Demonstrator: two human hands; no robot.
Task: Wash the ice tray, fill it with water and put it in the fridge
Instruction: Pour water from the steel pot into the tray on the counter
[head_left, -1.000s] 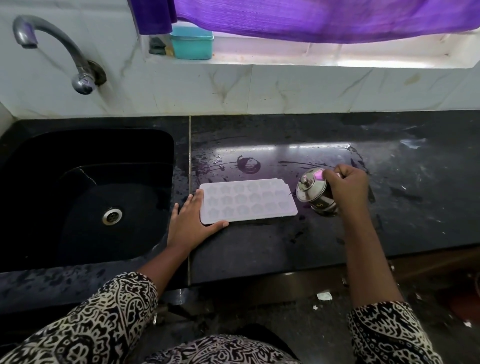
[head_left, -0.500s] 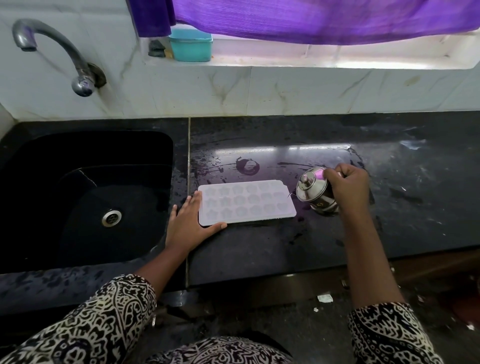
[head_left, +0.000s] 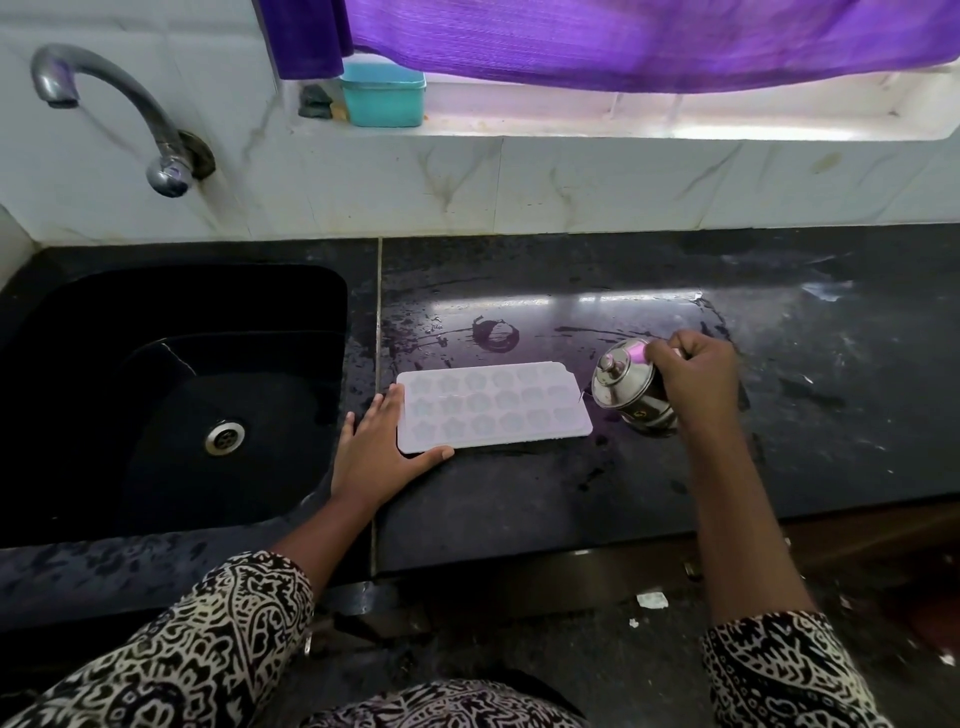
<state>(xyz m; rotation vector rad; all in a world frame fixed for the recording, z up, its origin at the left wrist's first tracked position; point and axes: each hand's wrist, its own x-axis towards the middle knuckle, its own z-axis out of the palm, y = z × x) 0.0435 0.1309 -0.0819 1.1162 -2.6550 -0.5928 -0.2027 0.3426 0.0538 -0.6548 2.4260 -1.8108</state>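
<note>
Left sleeve (head_left: 197, 639): black-and-cream cloth, dense swirling print, ends above the wrist
Right sleeve (head_left: 779, 675): same print
Garment front (head_left: 441, 709): same printed cloth
Left hand (head_left: 374, 457), right hand (head_left: 696, 379): bare

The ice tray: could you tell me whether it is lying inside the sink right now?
No, the ice tray lies flat on the black counter beside the sink, with the left hand at its end.

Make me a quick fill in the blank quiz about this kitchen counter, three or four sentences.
1. The ice tray lies on the counter, right of the ___.
2. The right hand grips a steel pot tilted toward the ___.
3. The left hand rests flat against the tray's ___ end.
4. The curtain above is ___.
Missing words: sink; tray; left; purple.
</note>
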